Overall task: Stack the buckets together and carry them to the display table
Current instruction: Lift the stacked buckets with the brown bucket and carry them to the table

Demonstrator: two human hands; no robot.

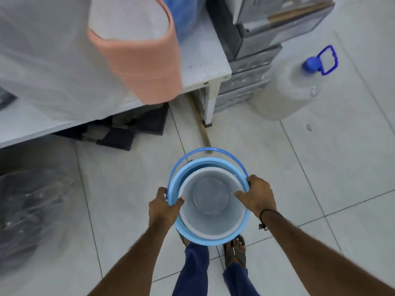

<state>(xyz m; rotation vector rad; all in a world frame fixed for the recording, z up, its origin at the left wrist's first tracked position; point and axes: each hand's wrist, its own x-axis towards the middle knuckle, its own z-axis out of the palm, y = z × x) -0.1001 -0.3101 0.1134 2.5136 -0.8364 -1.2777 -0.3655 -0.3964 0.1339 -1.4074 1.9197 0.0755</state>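
A white bucket [210, 212] sits nested inside a light blue bucket [181, 180], and I hold the pair in front of me above the tiled floor. The blue bucket's darker blue handle [210, 150] arcs out over its far side. My left hand [163, 207] grips the left rim, thumb inside the white bucket. My right hand [257, 195] grips the right rim where the handle joins. A white table [201, 67] stands ahead to the upper left.
On the table stand a tall salmon-pink bin [139, 54] and plastic-wrapped goods [42, 50]. Grey crates [254, 50] are stacked at the table's right. A clear water jug with a blue cap [290, 88] stands on the floor. A dark plastic-wrapped bundle [32, 210] lies left. A wooden stick [199, 122] leans by the table leg.
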